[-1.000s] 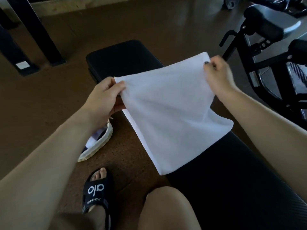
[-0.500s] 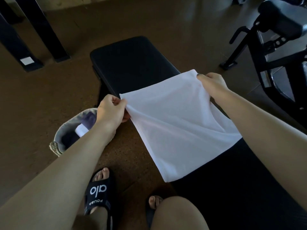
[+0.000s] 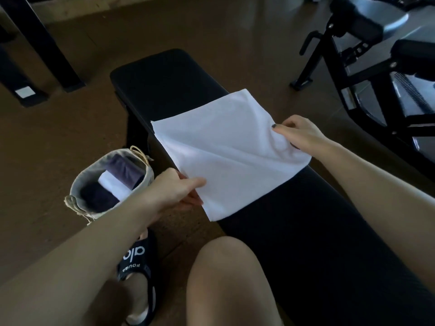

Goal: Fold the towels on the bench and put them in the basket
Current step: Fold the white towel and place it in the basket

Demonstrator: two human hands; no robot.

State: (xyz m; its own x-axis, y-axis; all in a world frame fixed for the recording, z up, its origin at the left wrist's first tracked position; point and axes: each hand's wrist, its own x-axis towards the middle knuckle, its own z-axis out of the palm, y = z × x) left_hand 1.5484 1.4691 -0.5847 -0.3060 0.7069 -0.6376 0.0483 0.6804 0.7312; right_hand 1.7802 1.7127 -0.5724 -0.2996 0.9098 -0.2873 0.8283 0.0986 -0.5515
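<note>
A white towel (image 3: 226,147) lies spread across the black padded bench (image 3: 169,76), its near left corner hanging past the bench edge. My left hand (image 3: 174,191) pinches the towel's near left edge, thumb on top. My right hand (image 3: 301,134) pinches its right edge, raising a small crease there. On the floor left of the bench stands a pale fabric basket (image 3: 77,198); it holds folded dark and white towels.
My knee (image 3: 226,267) and a foot in a black sandal (image 3: 136,257) are below the towel. A black exercise machine (image 3: 376,74) stands right of the bench. Dark frame legs (image 3: 47,45) stand on the brown floor at the far left.
The towel has come down from the air and now lies flat on the bench. Both hands slid from its far corners toward its near edges. The basket is in fuller view.
</note>
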